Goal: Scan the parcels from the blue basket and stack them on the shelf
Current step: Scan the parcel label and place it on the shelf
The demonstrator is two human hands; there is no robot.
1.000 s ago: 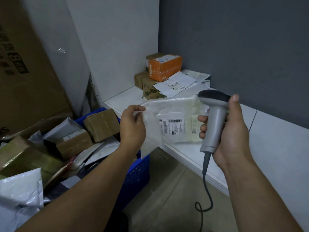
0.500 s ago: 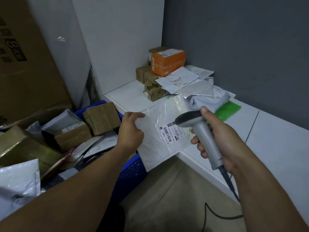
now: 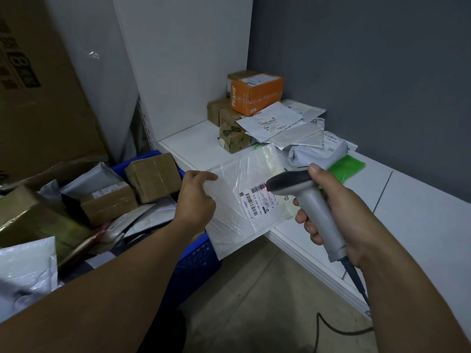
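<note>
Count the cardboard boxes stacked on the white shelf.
4: an orange box on top, a brown box behind it, a plain brown box lower left, and a leaf-printed box in front beneath the orange one. Mailers may hide more.

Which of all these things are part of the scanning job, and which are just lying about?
Part of the job: white padded mailer, pinched by the left hand; scanner, gripped by the right hand; blue basket with waiting parcels; shelf with the stacked orange box.
Just lying about: big cardboard carton at far left; grey wall.
</note>
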